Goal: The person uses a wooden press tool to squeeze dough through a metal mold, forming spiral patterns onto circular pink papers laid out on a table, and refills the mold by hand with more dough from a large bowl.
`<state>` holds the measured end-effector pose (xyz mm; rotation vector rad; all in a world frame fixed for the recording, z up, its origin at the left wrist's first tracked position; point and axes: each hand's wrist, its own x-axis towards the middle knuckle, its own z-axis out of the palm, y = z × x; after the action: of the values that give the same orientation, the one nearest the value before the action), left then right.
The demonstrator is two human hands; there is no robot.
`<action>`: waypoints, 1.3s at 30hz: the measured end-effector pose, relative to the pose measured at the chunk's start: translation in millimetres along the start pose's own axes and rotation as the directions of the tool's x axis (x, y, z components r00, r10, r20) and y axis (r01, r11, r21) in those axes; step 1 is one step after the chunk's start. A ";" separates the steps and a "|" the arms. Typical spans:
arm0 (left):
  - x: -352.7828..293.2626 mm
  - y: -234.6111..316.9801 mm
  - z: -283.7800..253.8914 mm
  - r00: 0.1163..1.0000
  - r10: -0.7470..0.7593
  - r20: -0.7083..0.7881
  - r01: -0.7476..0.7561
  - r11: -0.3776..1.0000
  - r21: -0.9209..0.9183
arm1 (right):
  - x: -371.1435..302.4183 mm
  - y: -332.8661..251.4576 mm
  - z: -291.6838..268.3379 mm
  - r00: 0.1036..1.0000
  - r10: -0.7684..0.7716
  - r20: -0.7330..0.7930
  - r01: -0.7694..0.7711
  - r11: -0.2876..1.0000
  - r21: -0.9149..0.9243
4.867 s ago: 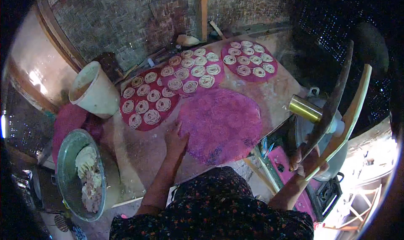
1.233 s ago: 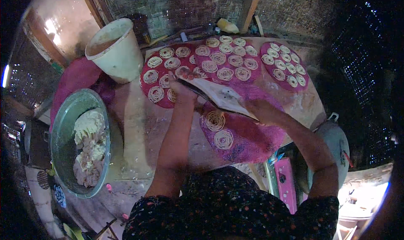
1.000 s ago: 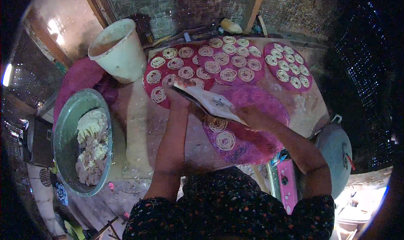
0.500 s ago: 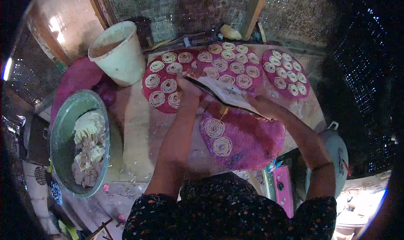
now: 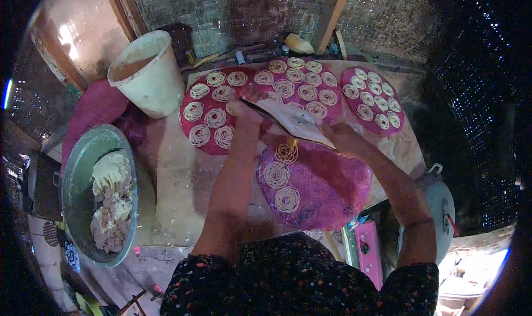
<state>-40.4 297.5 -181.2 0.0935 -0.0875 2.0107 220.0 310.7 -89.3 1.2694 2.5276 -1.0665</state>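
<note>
Gripping the press [image 5: 293,119] at both ends, left hand [image 5: 244,108] and right hand [image 5: 341,139] hold it lengthwise just above the pink mat [image 5: 332,188].

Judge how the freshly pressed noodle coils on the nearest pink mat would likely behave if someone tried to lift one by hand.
The noodle coils look like thin loose strands of soft dough, so one would probably sag and unravel rather than lift as a stiff disc. They seem light and fragile; a pinch could squash the strands together. Moving the whole pink mat beneath them looks safer.
</note>
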 end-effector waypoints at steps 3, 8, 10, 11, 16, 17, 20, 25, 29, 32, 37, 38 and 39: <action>6.3 14.7 6.9 1.000 0.009 -0.011 -0.007 0.992 0.127 | -0.3 -6.8 7.1 0.999 -0.020 -0.036 0.019 1.000 -0.014; -20.3 7.4 13.3 0.997 -0.072 0.009 0.071 0.997 0.015 | -6.7 19.8 14.4 0.945 -0.323 0.049 0.325 0.919 -0.222; -25.6 -4.9 9.1 0.996 -0.061 -0.067 0.058 0.997 -0.042 | -7.4 33.5 12.0 0.973 -0.230 0.018 0.228 0.946 -0.229; -24.5 -7.9 4.8 0.996 -0.053 -0.068 0.050 0.998 -0.042 | -5.8 30.5 10.0 0.983 -0.186 -0.003 0.180 0.957 -0.229; 2.6 -12.4 -14.9 0.996 -0.084 0.032 0.086 0.995 -0.059 | 11.5 36.9 14.0 0.988 -0.082 -0.128 0.071 0.993 -0.090; 6.9 -7.4 -22.3 0.996 -0.083 0.032 0.084 0.995 -0.057 | 16.1 38.6 18.6 0.970 -0.189 -0.150 0.170 0.977 -0.132; 13.5 18.5 -42.5 0.965 -0.127 0.231 0.142 0.989 -0.051 | 26.8 27.8 30.8 0.946 -0.287 -0.147 0.265 0.952 -0.152; 9.4 43.8 -49.3 0.946 -0.133 0.294 0.094 0.985 0.144 | 53.6 45.7 51.1 0.961 -0.275 0.019 0.273 0.943 -0.192; -7.1 78.1 -9.0 0.963 -0.052 0.264 -0.004 0.978 0.209 | 46.0 7.5 37.7 0.952 -0.269 0.147 0.296 0.929 -0.222; -60.6 53.3 113.0 0.990 -0.086 0.110 0.013 0.843 0.538 | 15.1 -14.3 -3.6 0.980 -0.157 0.126 0.158 0.987 0.001; -178.9 88.2 135.5 0.946 -0.205 0.251 -0.321 -0.491 0.810 | -51.2 -115.6 -24.1 0.507 -0.857 -0.091 0.842 0.515 -0.158; -202.9 96.5 131.7 0.921 -0.288 0.263 -0.389 -0.730 0.562 | -71.0 -145.8 -18.1 0.795 -0.605 0.038 0.602 0.796 0.064; -224.1 104.9 126.6 0.911 -0.347 0.221 -0.411 -0.791 0.453 | -77.0 -160.7 -7.0 0.765 -0.643 -0.026 0.634 0.760 -0.144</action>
<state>-36.3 38.3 -81.0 2.0906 2.0791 0.8423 151.7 200.2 32.7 0.3877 3.1211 -0.9264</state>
